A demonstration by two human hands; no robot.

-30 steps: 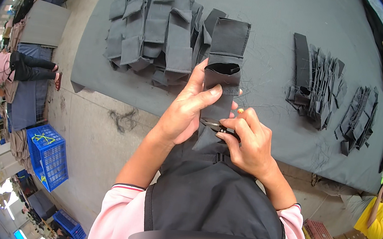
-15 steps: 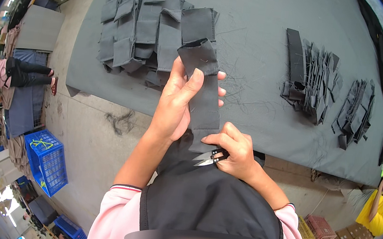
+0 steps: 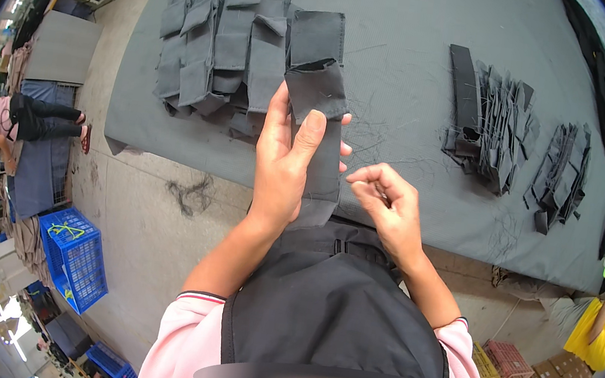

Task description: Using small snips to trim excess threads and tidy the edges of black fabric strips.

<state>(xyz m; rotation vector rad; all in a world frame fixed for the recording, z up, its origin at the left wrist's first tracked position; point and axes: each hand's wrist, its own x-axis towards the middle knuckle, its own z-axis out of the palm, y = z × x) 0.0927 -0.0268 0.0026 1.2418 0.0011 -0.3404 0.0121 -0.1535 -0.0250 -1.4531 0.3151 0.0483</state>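
Observation:
My left hand [image 3: 281, 160] grips a dark grey fabric strip [image 3: 322, 180], thumb on top and fingertips showing past its right edge. The strip's upper part is folded over at the table's near edge, and its lower end hangs toward me. To the right of the strip, apart from it, my right hand [image 3: 394, 208] is closed in a pinch, with thumb and forefinger close together. Whatever it holds is hidden or too small to name; the thread snips do not show. Left of the strip lie stacked rows of folded grey fabric pieces [image 3: 230, 52].
Loose threads lie on the grey-covered table [image 3: 406, 20]. Two bundles of grey strips, one larger [image 3: 502, 130] and one smaller [image 3: 561, 175], stand on its right. A blue crate [image 3: 75, 259] sits on the floor at left. Other people work at far left and far right.
My right hand has left the strip's lower end and moved up and right. The thread snips it held are no longer visible. My left hand keeps the strip, nearly in place.

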